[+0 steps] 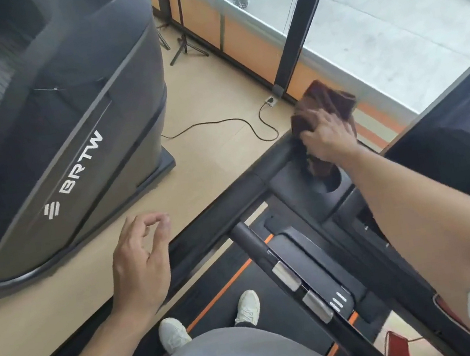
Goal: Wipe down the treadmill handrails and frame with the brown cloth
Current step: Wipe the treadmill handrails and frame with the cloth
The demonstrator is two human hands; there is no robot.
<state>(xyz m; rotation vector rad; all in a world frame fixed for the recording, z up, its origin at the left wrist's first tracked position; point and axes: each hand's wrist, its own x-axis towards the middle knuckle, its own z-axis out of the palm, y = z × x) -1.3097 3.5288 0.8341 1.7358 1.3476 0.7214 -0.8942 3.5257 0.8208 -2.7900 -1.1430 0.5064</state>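
I stand on a black treadmill, and its left handrail (217, 211) runs diagonally from lower left to upper right. My right hand (326, 136) grips the brown cloth (326, 100) and presses it on the far end of that rail, where the rail meets the console. Part of the cloth hangs below my hand over the console's cup holder (332, 183). My left hand (141, 265) hovers above the floor just left of the rail, fingers loosely curled and holding nothing. A centre handlebar (287, 277) with silver sensor pads crosses in front of me.
A large dark BRTW exercise machine (50, 140) stands close on the left. A black cable (234, 125) runs across the wooden floor to a floor socket (270, 101). A tripod (185, 46) stands by the window wall. The treadmill belt (220, 286) carries my white shoes.
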